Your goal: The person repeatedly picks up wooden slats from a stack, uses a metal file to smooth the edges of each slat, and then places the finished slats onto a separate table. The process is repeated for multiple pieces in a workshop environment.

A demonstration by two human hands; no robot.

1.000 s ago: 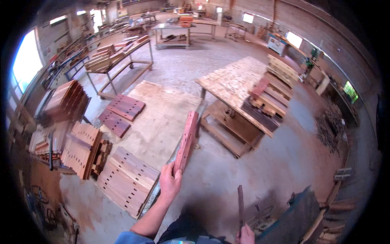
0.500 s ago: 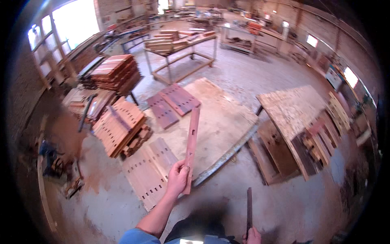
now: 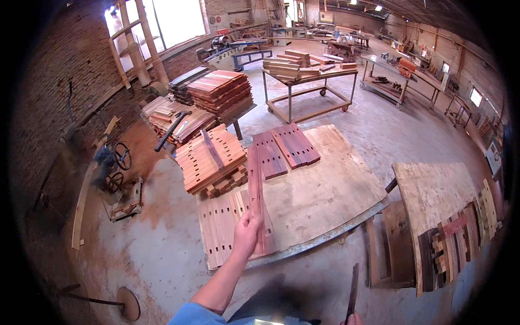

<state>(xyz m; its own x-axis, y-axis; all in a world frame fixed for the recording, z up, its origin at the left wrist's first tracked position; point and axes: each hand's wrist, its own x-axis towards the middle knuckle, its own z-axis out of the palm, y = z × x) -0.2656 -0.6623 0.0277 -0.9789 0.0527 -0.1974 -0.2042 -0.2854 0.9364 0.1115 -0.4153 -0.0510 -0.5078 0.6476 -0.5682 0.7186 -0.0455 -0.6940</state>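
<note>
My left hand [image 3: 246, 234] grips the lower part of a long reddish wooden slat [image 3: 254, 187] with slots cut in it, held nearly upright in front of me over a low plywood platform [image 3: 325, 184]. At the bottom right edge my right hand [image 3: 349, 320] is barely visible, closed around a thin dark stick [image 3: 352, 287] that points up. Rows of slotted pale slats [image 3: 225, 225] lie on the platform just below my left hand. Darker red slats [image 3: 284, 147] lie farther back on it.
A stack of reddish boards [image 3: 212, 158] stands left of the platform, with taller piles [image 3: 219, 93] behind it. A metal trolley table [image 3: 309, 86] carries wood blocks at the back. A plywood table [image 3: 439, 189] with mixed slats [image 3: 460, 238] is at the right. Brick wall at left.
My view has swung left, so the platform and board stacks now sit in the centre. The left hand still holds the slat upright; the right hand has sunk lower in view.
</note>
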